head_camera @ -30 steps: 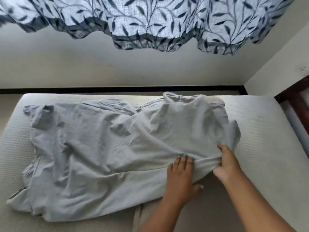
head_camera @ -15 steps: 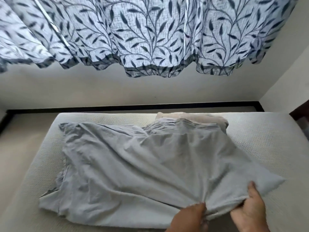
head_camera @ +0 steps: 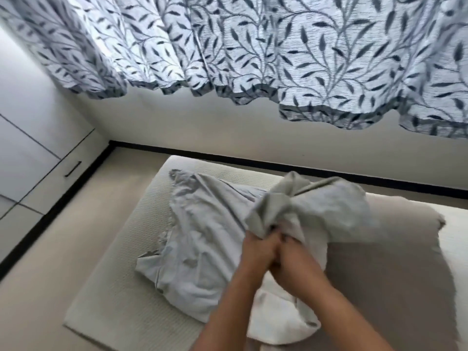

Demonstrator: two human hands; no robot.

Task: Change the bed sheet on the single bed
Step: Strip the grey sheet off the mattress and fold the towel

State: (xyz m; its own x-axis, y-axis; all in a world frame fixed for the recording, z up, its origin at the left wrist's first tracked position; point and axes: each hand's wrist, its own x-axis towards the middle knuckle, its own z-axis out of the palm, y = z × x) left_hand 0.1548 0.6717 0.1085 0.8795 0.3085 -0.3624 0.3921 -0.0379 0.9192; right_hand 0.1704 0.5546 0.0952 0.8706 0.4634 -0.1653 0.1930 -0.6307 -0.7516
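A crumpled pale grey bed sheet [head_camera: 202,231] lies bunched on the bare cream mattress [head_camera: 121,282]. My left hand [head_camera: 258,252] and my right hand [head_camera: 288,259] are pressed together at the middle of the view. Both grip a gathered fold of the sheet, which rises above them in a raised bundle [head_camera: 311,206]. A beige cloth or pillow [head_camera: 395,249] lies on the mattress to the right, partly under the sheet. The rest of the sheet trails down to the left and under my forearms.
A leaf-patterned curtain [head_camera: 253,46] hangs above the far wall. A white cabinet [head_camera: 30,158] with a dark handle stands at the left. A black skirting strip [head_camera: 253,164] runs along the wall behind the bed. Beige floor [head_camera: 33,287] shows left of the mattress.
My hands came together and pulled the sheet's edge up into a bunch. The sheet is less spread out than before. The view swung left and tilted.
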